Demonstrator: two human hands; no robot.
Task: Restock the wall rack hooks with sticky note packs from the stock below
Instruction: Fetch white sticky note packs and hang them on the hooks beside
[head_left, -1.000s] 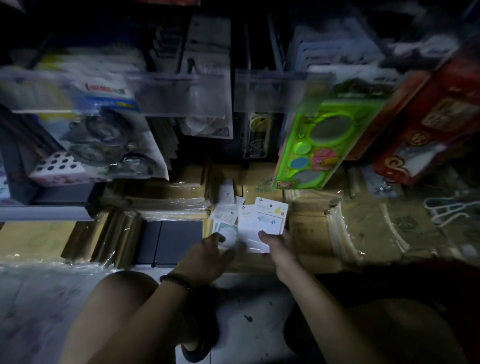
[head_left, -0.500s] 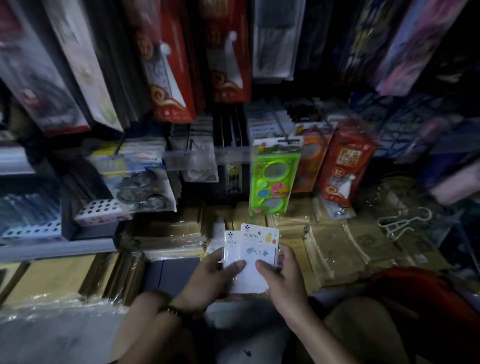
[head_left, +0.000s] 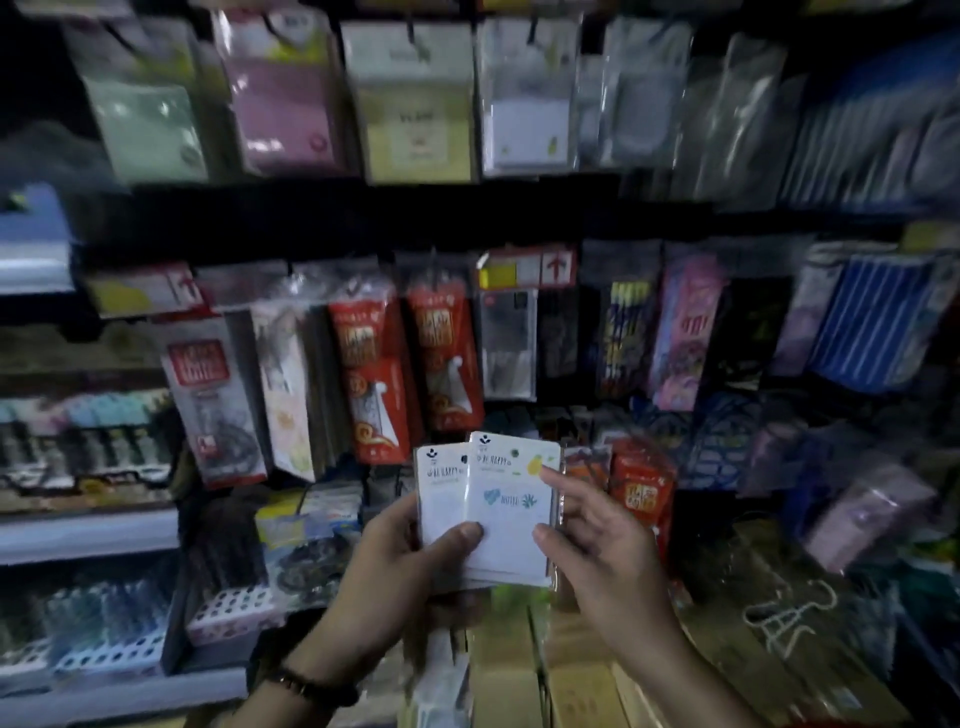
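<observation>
The left hand (head_left: 395, 566) is pinching the fanned packs (head_left: 488, 519) at centre while the right hand (head_left: 597, 551) is pinching the front one's 3 o'clock edge, probably best peeling it singly toward the hooks (head_left: 412, 32) at 12 o'clock.

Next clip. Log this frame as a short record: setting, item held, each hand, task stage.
setting: dim shop, wall rack full of hanging stationery
item held: sticky note packs, a small fanned stack with the white fronts toward the camera
left hand: grips the stack's left side, thumb on the front
right hand: pinches the stack's right edge
top row: pastel packs hang on hooks, blurred
task stage: stack held in front of the rack, not yet on a hook
</observation>
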